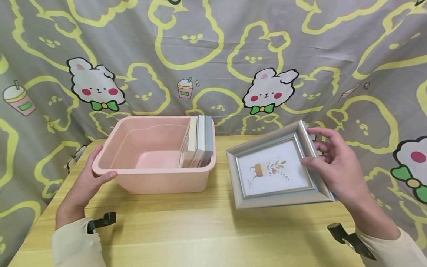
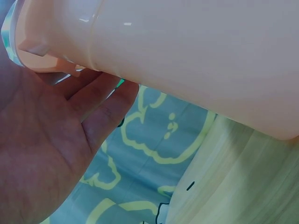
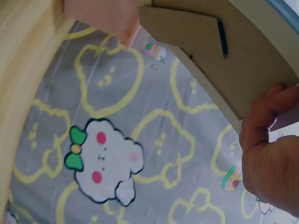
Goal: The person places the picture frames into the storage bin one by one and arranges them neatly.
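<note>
A pink plastic basin stands on the wooden table, left of the middle. My left hand grips its left end, thumb over the rim and fingers along the outer side; the left wrist view shows the palm by the basin wall. Several books stand upright inside, against the basin's right wall. To the right, my right hand holds a silver-grey picture frame by its right edge, tilted above the table, thumb on the front. Its brown backing with a stand flap shows in the right wrist view.
The light wooden table runs beneath both things. A grey curtain with yellow outlines and white rabbits hangs close behind and at the sides. Dark camera mounts sit on both wrists.
</note>
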The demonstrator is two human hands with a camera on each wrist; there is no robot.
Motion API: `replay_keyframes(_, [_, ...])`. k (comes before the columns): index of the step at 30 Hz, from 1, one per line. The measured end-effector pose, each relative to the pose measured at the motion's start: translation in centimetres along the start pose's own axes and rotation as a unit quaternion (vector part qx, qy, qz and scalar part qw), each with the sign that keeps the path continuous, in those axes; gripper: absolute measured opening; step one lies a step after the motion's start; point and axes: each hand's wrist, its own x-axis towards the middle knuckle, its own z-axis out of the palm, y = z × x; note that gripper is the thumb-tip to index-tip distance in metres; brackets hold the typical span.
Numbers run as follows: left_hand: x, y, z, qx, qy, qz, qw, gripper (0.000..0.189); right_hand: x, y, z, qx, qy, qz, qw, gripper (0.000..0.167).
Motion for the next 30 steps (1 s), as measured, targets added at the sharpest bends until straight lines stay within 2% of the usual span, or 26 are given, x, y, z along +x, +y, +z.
replay_keyframes(5, [0.0, -0.1, 0.1, 0.004, -0.002, -0.005, 1.0000, 0.088, 1.3, -1.8, -0.1, 0.115, -0.009, 0.010, 0.9933, 0.061])
replay_keyframes(12, [0.1, -0.3, 0.0, -0.001, -0.002, -0.006, 1.0000, 0.089, 3.1, -4.4, 0.6, 0.110, 0.012, -0.001, 0.9938, 0.058])
replay_keyframes(15, [0.1, -0.3, 0.1, -0.004, -0.002, -0.004, 1.0000, 0.089, 4.0, -5.4, 0.9, 0.168, 0.020, -0.013, 0.9856, 0.056])
replay_keyframes(19, [0.0, -0.3, 0.1, 0.005, 0.000, -0.005, 1.0000, 0.089, 5.2, -6.6, 1.8, 0.217, 0.026, -0.025, 0.9756, 0.053])
replay_keyframes(25, [-0.2, -0.1, 0.3, 0.005, 0.003, -0.004, 1.0000, 0.088, 7.1, -7.5, 3.5, 0.248, 0.014, -0.021, 0.9685, 0.051])
replay_keyframes(30, [-0.2, -0.2, 0.5, 0.016, 0.008, -0.013, 0.9998, 0.090, 8.4, -8.0, 5.0, 0.231, 0.018, -0.007, 0.9728, 0.050])
